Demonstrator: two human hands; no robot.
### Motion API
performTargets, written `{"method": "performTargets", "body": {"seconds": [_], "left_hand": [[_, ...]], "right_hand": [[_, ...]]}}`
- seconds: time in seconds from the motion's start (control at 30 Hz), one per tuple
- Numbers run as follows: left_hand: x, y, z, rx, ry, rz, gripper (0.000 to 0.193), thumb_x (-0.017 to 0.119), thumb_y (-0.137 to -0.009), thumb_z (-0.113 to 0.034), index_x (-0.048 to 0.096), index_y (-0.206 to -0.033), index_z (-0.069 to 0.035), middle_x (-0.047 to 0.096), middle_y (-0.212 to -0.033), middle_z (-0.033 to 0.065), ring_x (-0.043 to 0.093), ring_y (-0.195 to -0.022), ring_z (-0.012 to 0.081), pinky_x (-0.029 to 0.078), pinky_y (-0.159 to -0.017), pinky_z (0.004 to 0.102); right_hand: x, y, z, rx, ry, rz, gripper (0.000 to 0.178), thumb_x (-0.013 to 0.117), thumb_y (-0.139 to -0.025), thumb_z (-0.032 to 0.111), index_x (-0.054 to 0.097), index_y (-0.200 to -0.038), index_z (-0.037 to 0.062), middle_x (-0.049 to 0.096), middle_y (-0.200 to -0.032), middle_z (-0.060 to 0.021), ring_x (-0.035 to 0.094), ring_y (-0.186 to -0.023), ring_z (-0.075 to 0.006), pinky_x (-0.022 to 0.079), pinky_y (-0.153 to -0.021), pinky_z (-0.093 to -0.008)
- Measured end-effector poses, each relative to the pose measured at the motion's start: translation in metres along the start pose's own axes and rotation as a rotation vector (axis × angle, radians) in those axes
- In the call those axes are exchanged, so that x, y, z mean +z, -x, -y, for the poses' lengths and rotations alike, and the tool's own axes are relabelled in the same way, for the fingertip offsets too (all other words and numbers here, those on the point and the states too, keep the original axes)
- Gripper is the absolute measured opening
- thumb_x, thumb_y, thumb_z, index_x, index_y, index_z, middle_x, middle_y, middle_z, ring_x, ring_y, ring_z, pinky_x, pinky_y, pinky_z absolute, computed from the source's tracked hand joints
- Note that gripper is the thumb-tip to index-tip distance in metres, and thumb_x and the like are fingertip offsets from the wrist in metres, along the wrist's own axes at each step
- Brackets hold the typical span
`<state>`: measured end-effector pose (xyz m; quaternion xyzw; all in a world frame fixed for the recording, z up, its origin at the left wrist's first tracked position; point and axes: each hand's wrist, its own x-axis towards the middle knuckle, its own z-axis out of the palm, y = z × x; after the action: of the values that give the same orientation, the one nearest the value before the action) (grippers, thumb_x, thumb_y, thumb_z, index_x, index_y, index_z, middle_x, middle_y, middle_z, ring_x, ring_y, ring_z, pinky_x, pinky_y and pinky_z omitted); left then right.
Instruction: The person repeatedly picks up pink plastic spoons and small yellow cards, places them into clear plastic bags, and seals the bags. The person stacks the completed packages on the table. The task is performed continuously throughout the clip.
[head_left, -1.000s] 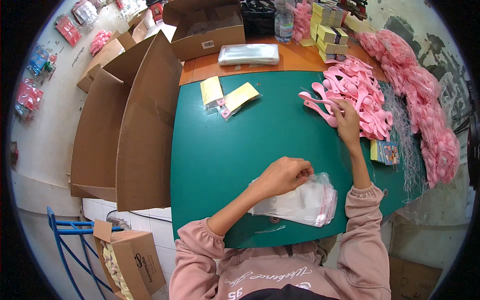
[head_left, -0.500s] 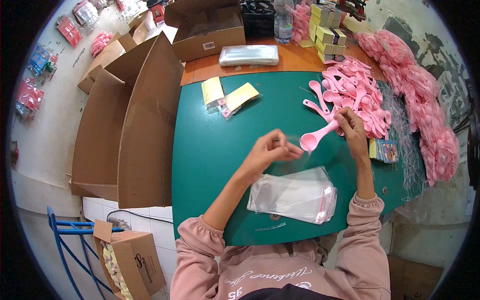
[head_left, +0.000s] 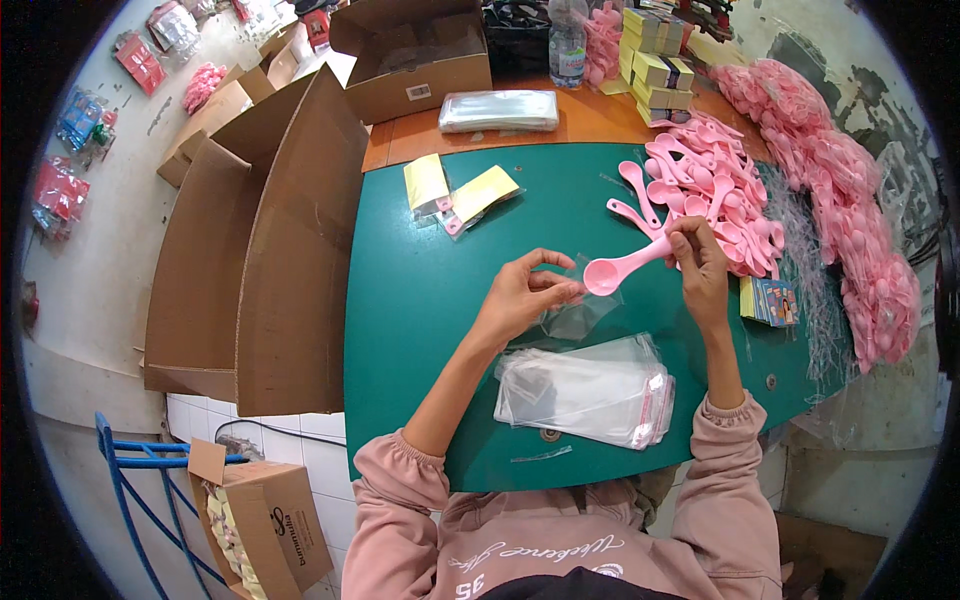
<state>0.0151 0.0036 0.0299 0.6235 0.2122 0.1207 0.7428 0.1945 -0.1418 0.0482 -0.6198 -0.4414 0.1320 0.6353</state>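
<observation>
- Since a moment ago, both hands are meeting closer above the green table [head_left: 420, 300].
- Right hand [head_left: 700, 265] is pinching a pink spoon [head_left: 625, 268] by its handle.
- Left hand [head_left: 525, 295] is gripping a clear bag [head_left: 575, 315] under the spoon's bowl, fingers curled.

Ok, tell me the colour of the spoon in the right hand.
Pink: the spoon in the right hand, head view.

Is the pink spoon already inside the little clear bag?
No, the right hand holds the pink spoon with its bowl just outside the clear bag pinched by the left hand.
</observation>
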Motion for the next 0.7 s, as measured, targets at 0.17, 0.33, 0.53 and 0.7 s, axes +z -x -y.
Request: {"method": "performTargets", "body": {"seconds": [0.17,0.33,0.53,0.7], "left_hand": [[0.002,-0.003,0.002,-0.034,-0.106,0.007,0.031,0.063,-0.08,-0.012,0.053,-0.106,0.0,0.066,-0.085,0.009,0.06,-0.078,0.0106,0.045,-0.065,0.0216],[0.009,-0.002,0.011,0.064,-0.127,0.118,0.031,0.057,-0.085,-0.024,0.057,-0.106,-0.001,0.065,-0.087,0.0095,0.056,-0.074,0.0074,0.043,-0.064,0.0215],[0.004,-0.01,-0.007,-0.102,-0.13,0.378,0.041,0.04,-0.093,-0.033,0.057,-0.104,0.004,0.063,-0.09,0.0095,0.058,-0.081,0.0122,0.047,-0.071,0.0252],[0.016,-0.016,-0.019,-0.074,0.02,0.26,0.036,0.04,-0.093,-0.028,0.061,-0.099,0.001,0.064,-0.079,0.0055,0.054,-0.067,0.0072,0.043,-0.059,0.021]], "right_hand": [[0.005,0.002,-0.004,0.009,0.013,0.087,0.008,0.05,-0.089,0.012,0.05,-0.091,0.0033,0.049,-0.073,0.0006,0.043,-0.063,-0.0056,0.037,-0.056,-0.0184],[0.019,0.007,-0.006,0.077,-0.044,0.179,0.008,0.051,-0.088,0.011,0.049,-0.09,0.0034,0.05,-0.073,-0.0002,0.046,-0.063,-0.0058,0.038,-0.056,-0.0189],[0.021,0.009,-0.006,0.066,-0.089,0.047,0.015,0.053,-0.088,0.016,0.048,-0.092,0.0024,0.053,-0.077,-0.0026,0.049,-0.067,-0.0075,0.04,-0.059,-0.0189],[0.026,0.009,0.013,-0.136,-0.024,0.3,0.056,0.036,-0.089,0.051,0.059,-0.087,-0.001,0.05,-0.103,-0.012,0.049,-0.093,-0.0168,0.038,-0.084,-0.0297]]}}
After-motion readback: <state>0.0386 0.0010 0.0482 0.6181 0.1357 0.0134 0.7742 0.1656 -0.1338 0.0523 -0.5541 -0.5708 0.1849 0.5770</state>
